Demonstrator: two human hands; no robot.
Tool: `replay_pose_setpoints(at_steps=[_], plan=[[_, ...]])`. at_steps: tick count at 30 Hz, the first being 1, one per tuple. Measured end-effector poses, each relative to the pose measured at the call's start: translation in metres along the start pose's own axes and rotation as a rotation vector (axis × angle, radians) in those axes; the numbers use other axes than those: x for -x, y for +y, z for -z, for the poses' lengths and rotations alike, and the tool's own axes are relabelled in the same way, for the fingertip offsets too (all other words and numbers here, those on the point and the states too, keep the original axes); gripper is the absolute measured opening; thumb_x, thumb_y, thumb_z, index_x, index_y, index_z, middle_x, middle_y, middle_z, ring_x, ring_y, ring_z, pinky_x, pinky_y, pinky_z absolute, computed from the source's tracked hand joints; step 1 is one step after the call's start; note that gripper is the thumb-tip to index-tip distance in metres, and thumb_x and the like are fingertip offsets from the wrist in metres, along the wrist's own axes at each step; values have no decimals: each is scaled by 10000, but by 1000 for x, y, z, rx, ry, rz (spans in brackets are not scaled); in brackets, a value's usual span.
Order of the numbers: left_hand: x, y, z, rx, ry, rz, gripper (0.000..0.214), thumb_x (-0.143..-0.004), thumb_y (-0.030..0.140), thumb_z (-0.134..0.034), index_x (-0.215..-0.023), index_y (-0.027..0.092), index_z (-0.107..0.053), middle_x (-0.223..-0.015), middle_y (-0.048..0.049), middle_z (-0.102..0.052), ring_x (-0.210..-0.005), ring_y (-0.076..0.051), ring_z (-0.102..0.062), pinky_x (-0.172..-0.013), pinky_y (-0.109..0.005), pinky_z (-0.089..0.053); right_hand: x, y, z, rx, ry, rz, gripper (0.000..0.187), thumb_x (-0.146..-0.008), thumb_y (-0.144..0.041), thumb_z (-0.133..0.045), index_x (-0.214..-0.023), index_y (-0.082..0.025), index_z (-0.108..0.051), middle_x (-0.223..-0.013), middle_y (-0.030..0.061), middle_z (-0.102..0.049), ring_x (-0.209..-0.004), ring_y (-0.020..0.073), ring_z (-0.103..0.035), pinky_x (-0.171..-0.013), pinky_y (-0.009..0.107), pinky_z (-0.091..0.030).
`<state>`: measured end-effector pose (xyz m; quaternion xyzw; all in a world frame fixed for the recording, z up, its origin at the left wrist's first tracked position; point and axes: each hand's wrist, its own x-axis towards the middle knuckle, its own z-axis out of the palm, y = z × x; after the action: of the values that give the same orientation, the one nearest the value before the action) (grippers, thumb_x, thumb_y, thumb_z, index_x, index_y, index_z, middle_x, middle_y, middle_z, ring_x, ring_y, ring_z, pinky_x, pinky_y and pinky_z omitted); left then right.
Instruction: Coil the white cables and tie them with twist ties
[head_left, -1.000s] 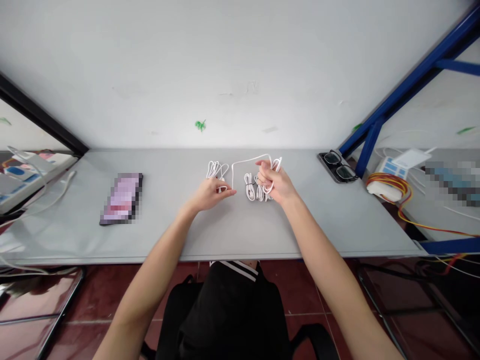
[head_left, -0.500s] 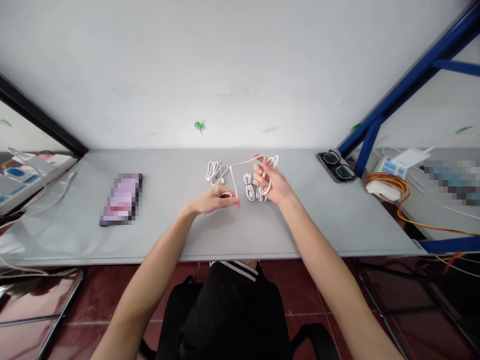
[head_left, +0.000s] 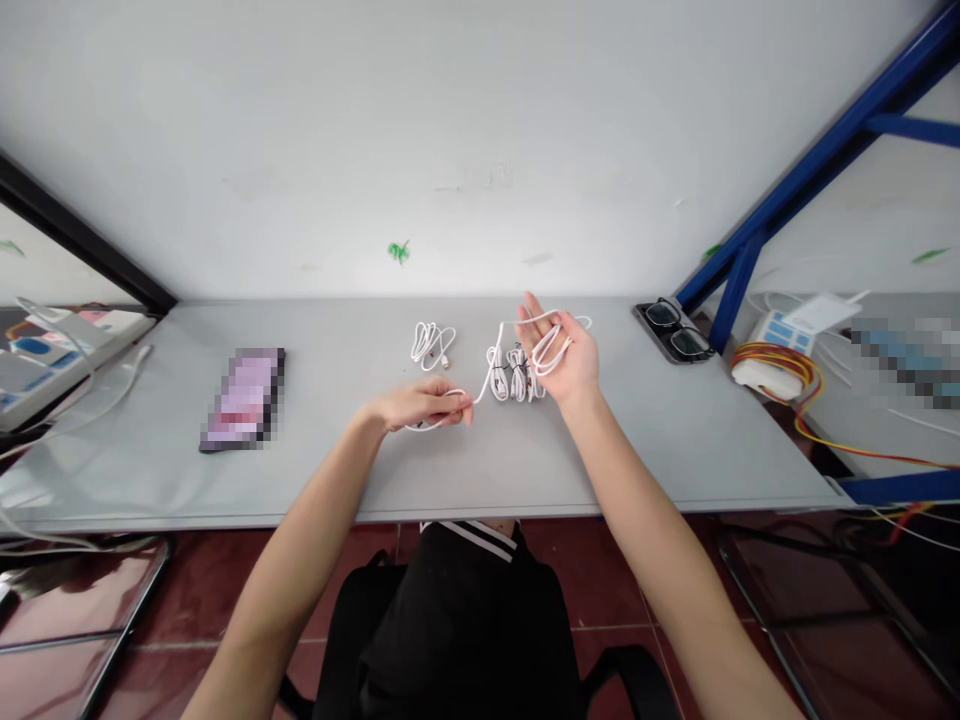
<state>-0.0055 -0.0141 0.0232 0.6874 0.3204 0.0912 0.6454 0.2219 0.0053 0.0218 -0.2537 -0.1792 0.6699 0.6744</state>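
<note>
Far left, a white power strip [head_left: 79, 340] is being crowded by leads, and on the tabletop [head_left: 660, 440] a pixelated, phone-like slab [head_left: 244, 398] is being given plenty of room. Next along, the white cable [head_left: 500, 332] is being pinched in the left hand [head_left: 427, 404], palm down, thumb and fingers closed together, with a bit of slack being looped out below. Just beyond that hand, a loose white coil [head_left: 426, 345] is being supported by the tabletop.

From the left fingertips the cable is being led up and across to the right. Behind that stretch, a row of white bundles [head_left: 518, 374] is being seen, at least two cinched with dark ties; the rightmost is being partly hidden. The loops are being cradled in the right hand [head_left: 553, 350], palm up and fingers spread, nothing clenched; whether the thumb is being pressed on them can't be told. Further right, eyeglasses [head_left: 688, 345] are being propped on a dark case.

Looks like the coiling part is being done. A steady right palm and a controlled feed from the left are probably being called for, so the loops aren't being dropped.
</note>
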Motion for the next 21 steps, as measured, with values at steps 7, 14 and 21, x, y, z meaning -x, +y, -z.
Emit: replay_pose_setpoints(at_steps=[7, 14, 21], plan=[[0, -3, 2, 0, 136, -67, 412, -878, 497, -553, -686, 142, -636, -571, 0, -539, -563, -80, -503, -537, -191, -400, -1, 1, -2, 134, 80, 150, 320, -838, -361, -650, -702, -236, -389, -537, -96, -399, -473, 77, -495, -605, 237, -542], [4, 2, 0, 57, 41, -9, 344, -796, 435, -696, -990, 159, -628, -522, 72, -486, -412, -57, -431, -410, -182, -329, 7, 6, -5, 521, 75, 612, 273, -835, -526, -611, -915, -296, -488, -618, -67, -334, -542, 118, -432, -626, 270, -477], [-3, 0, 0, 243, 462, -253, 318, -780, 446, -717, -892, 172, -601, -532, 78, -415, -417, -38, -377, -403, -181, -281, 20, 9, -3, 967, -234, 479, 286, -848, -543, -604, -874, -259, -630, -583, -42, -359, -519, 120, -321, -519, 274, -292]])
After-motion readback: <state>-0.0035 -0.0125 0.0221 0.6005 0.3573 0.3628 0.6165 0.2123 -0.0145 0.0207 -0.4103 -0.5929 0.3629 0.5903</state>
